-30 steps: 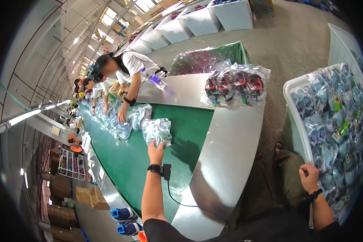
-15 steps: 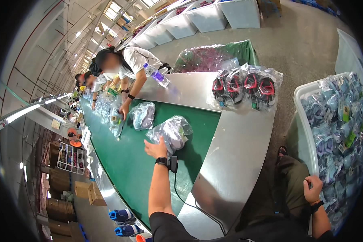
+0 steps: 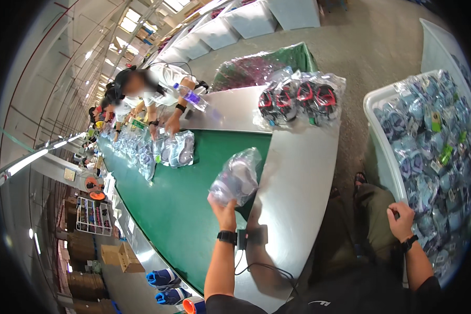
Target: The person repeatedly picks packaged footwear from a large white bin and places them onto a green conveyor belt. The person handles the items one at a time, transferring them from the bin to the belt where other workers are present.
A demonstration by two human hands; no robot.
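Note:
My left hand (image 3: 224, 212) grips the near end of a clear plastic bag of pale grey shoes (image 3: 239, 177), held over the green conveyor belt (image 3: 188, 209) close to its metal edge. My right hand (image 3: 401, 222) is closed beside the rim of a white bin (image 3: 390, 146). Something small and dark shows between its fingers, too little to name. Bagged light-coloured shoes (image 3: 438, 157) fill that bin. Farther up the belt, a co-worker's hands reach to another clear bag of grey shoes (image 3: 178, 150).
Bagged black-and-red shoes (image 3: 298, 102) and a water bottle (image 3: 190, 97) lie on the metal table (image 3: 293, 209). More bags (image 3: 136, 149) crowd the far belt. Blue shoes (image 3: 165, 287) sit at the lower left. A cable (image 3: 269, 267) trails from my left wrist.
My left hand has closed on the nearest bag of shoes and brought it right, toward the metal edge. The co-worker's hands have shifted to the other bag. My right hand stays by the bin.

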